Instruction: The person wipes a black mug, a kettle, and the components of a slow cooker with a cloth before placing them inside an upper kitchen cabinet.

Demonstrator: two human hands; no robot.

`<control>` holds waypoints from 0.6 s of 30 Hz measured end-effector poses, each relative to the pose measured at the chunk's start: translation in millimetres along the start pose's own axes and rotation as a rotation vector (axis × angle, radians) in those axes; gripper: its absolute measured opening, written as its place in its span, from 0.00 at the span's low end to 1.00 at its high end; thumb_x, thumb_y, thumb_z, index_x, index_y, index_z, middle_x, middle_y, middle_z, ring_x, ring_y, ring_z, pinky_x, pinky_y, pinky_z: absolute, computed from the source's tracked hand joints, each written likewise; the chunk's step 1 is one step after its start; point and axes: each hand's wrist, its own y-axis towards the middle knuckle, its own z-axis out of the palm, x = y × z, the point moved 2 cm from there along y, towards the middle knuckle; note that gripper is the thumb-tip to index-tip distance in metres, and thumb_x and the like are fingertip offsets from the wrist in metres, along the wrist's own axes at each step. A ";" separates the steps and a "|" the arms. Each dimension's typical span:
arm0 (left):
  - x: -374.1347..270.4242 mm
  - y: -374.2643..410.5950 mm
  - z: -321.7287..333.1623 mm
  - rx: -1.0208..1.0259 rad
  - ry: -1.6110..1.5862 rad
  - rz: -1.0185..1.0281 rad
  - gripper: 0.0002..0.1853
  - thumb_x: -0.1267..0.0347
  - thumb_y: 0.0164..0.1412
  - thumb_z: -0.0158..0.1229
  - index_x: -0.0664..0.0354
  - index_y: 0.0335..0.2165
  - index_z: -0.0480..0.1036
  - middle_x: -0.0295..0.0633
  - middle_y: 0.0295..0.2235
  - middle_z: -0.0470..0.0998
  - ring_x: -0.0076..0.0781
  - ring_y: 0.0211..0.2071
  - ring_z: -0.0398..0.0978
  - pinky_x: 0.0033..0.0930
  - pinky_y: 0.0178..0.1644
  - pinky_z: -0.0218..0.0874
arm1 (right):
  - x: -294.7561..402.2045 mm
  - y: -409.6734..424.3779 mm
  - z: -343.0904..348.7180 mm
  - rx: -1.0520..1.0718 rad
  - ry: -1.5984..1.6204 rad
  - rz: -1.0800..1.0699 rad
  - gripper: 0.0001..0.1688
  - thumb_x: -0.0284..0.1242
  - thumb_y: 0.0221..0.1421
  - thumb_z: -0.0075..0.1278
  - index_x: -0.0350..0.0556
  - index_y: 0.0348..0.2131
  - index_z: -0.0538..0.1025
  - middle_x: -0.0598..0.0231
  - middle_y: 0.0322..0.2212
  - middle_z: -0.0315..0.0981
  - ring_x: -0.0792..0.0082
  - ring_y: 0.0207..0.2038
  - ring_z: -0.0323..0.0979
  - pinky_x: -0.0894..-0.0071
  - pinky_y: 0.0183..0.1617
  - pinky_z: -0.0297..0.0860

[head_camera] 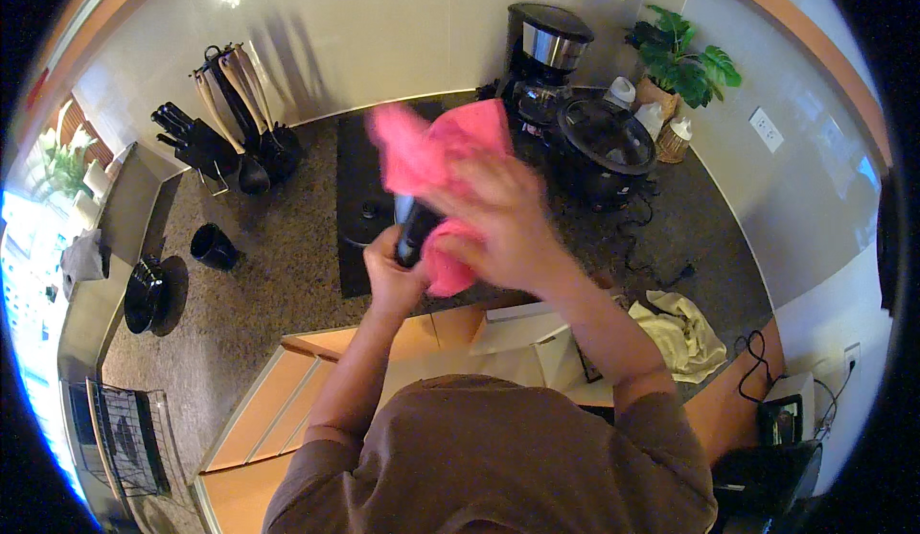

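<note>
My left hand [392,275] is closed around a dark handle [408,235] of an item whose far end is hidden under a pink cloth [449,146]. The fingers of my right hand [503,217] press the cloth, which is blurred, against this item from the right. Part of the cloth hangs below my right fingers, beside my left hand. Both hands are above the edge of a black cooktop [359,268]. A dark round knob [369,209] of a lid shows on the cooktop, just left of the handle.
At the back right stand a coffee maker [550,38], a black slow cooker [607,138] with a cord and a potted plant [679,56]. A yellowish cloth [679,336] lies at right. To the left are a knife block [205,146], utensils [248,95], a black cup [213,246] and black bowls [146,295].
</note>
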 end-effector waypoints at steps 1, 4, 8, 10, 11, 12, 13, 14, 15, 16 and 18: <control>1.1 -1.3 4.8 0.013 0.045 0.172 0.12 0.72 0.36 0.62 0.66 0.23 0.69 0.31 0.16 0.66 0.17 0.19 0.59 0.24 0.23 0.55 | 8.8 8.6 15.1 -0.038 -0.097 -0.026 0.23 0.45 0.44 0.50 0.63 0.41 0.74 0.64 0.47 0.63 0.56 0.55 0.54 0.44 0.57 0.44; -15.2 -6.5 3.0 0.007 0.046 -0.039 0.12 0.72 0.37 0.62 0.66 0.22 0.69 0.32 0.15 0.65 0.17 0.18 0.59 0.23 0.22 0.54 | -28.1 52.3 24.7 0.075 0.099 0.090 0.20 0.44 0.48 0.46 0.55 0.36 0.76 0.58 0.41 0.69 0.56 0.47 0.65 0.56 0.49 0.61; -33.3 -11.3 -14.4 -0.122 -0.013 -0.129 0.09 0.73 0.41 0.61 0.65 0.21 0.69 0.31 0.15 0.67 0.16 0.18 0.60 0.22 0.22 0.54 | -55.6 75.6 49.3 0.011 0.565 0.296 0.19 0.43 0.49 0.45 0.50 0.30 0.78 0.52 0.30 0.74 0.54 0.37 0.72 0.60 0.39 0.67; -50.6 -5.3 -24.3 -0.334 -0.164 -0.117 0.06 0.75 0.45 0.58 0.62 0.19 0.68 0.28 0.16 0.67 0.15 0.17 0.62 0.20 0.22 0.54 | -10.9 57.2 55.6 -0.338 0.381 0.112 0.15 0.37 0.46 0.48 0.52 0.33 0.77 0.57 0.42 0.69 0.51 0.48 0.62 0.52 0.50 0.59; -55.6 -0.1 -29.9 -0.362 -0.305 -0.162 0.06 0.75 0.45 0.58 0.62 0.19 0.68 0.28 0.16 0.66 0.15 0.17 0.62 0.20 0.22 0.54 | 14.1 34.3 63.1 -0.489 0.234 0.090 0.15 0.36 0.44 0.49 0.53 0.34 0.77 0.60 0.47 0.66 0.50 0.53 0.57 0.47 0.53 0.54; -62.8 4.9 -31.9 -0.371 -0.449 -0.205 0.06 0.75 0.44 0.57 0.61 0.19 0.67 0.27 0.16 0.66 0.15 0.16 0.62 0.20 0.22 0.54 | 25.5 -2.4 89.3 -0.311 0.093 0.031 0.17 0.37 0.43 0.49 0.54 0.36 0.77 0.62 0.48 0.63 0.49 0.55 0.52 0.42 0.54 0.50; -66.7 8.4 -33.8 -0.386 -0.592 -0.246 0.06 0.76 0.44 0.57 0.60 0.18 0.67 0.27 0.16 0.66 0.16 0.16 0.62 0.20 0.22 0.54 | 30.4 -29.7 116.1 -0.132 -0.042 -0.031 0.19 0.37 0.42 0.50 0.55 0.38 0.76 0.64 0.50 0.59 0.47 0.57 0.47 0.37 0.55 0.46; -67.9 14.7 -35.3 -0.429 -0.611 -0.139 0.05 0.76 0.44 0.56 0.60 0.19 0.68 0.27 0.15 0.66 0.16 0.15 0.61 0.21 0.21 0.54 | 30.8 -30.9 114.8 -0.169 0.026 -0.049 0.21 0.38 0.41 0.50 0.55 0.38 0.76 0.64 0.50 0.60 0.47 0.57 0.47 0.36 0.54 0.46; -72.1 9.7 -41.3 -0.431 -0.471 -0.159 0.04 0.76 0.44 0.56 0.61 0.19 0.68 0.28 0.15 0.68 0.17 0.15 0.62 0.21 0.21 0.54 | 28.2 -32.3 111.5 -0.205 0.093 -0.066 0.22 0.40 0.41 0.51 0.54 0.38 0.76 0.63 0.49 0.60 0.47 0.57 0.48 0.35 0.54 0.47; -77.9 8.2 -43.0 -0.493 -0.485 -0.130 0.03 0.77 0.43 0.55 0.61 0.19 0.68 0.29 0.15 0.68 0.17 0.15 0.62 0.22 0.20 0.53 | 26.4 -31.2 109.1 -0.241 0.157 -0.083 0.23 0.41 0.40 0.51 0.54 0.39 0.76 0.63 0.49 0.60 0.47 0.57 0.48 0.34 0.53 0.47; -79.4 0.0 -55.3 -0.277 -0.444 -0.056 0.03 0.78 0.40 0.55 0.61 0.18 0.69 0.32 0.15 0.69 0.20 0.14 0.63 0.22 0.20 0.53 | 28.9 1.7 94.9 -0.357 -0.023 -0.145 0.26 0.43 0.40 0.51 0.51 0.40 0.75 0.58 0.48 0.59 0.46 0.57 0.47 0.34 0.53 0.47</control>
